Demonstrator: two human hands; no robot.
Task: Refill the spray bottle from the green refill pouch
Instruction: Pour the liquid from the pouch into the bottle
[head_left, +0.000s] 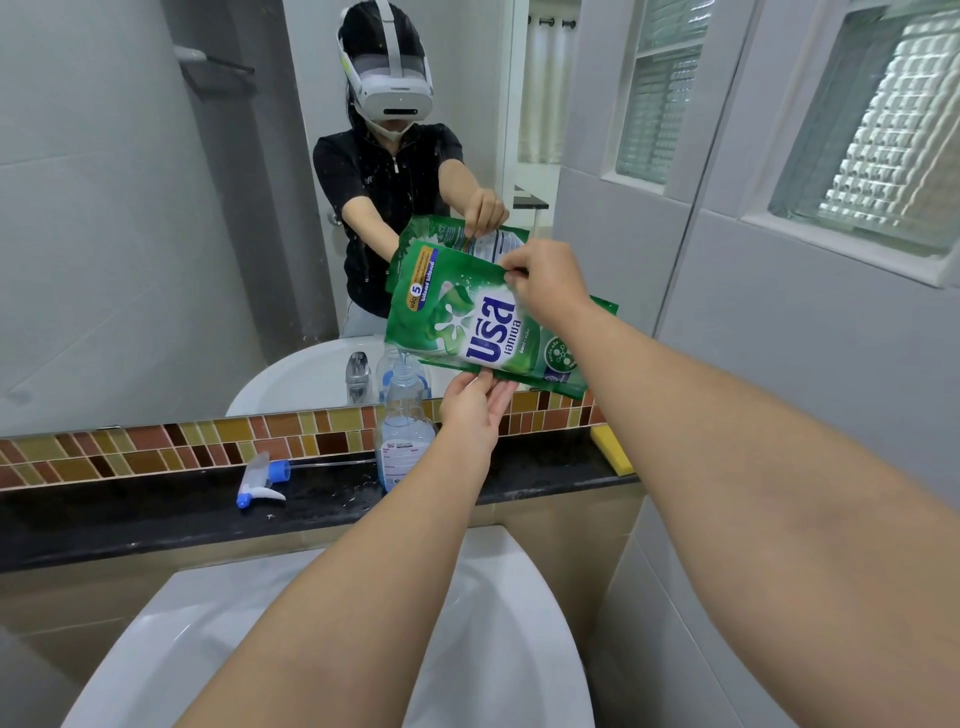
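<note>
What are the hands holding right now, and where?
The green refill pouch: right hand pinches its upper edge, left hand supports its lower edge.

Both bare forearms reach forward and upward, nearly straight at the elbow, the right one crossing higher than the left. The right hand is raised, back of the hand toward the camera, wrist bent slightly down, thumb and forefinger pinched together in a tight grip on the top edge of what it holds. The left hand sits lower and just beside it, palm turned upward, fingers extended and loosely curled, thumb on the near side, supporting from beneath with a closed grip.
</note>
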